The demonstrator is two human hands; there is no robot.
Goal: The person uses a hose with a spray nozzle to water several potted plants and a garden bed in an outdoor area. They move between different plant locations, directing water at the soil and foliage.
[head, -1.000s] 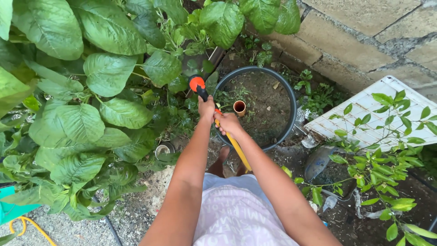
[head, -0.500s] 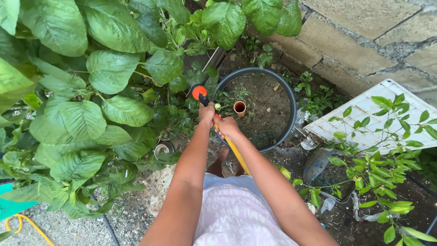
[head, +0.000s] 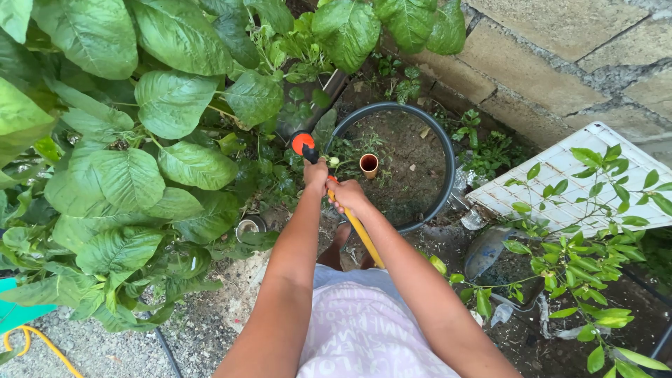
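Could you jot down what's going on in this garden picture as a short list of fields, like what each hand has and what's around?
Left hand: wrapped round the orange-headed spray nozzle
Right hand: gripping the yellow hose just behind the nozzle
Nozzle aim: toward the big-leaved plants
Beside the hands: round dark pot of soil, with a short brown pipe standing in it
Right side: white grid panel, stone wall

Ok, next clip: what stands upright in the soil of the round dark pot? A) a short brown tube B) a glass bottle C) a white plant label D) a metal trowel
A: a short brown tube with an open top stands in the soil of the round dark pot, just beyond the right hand.
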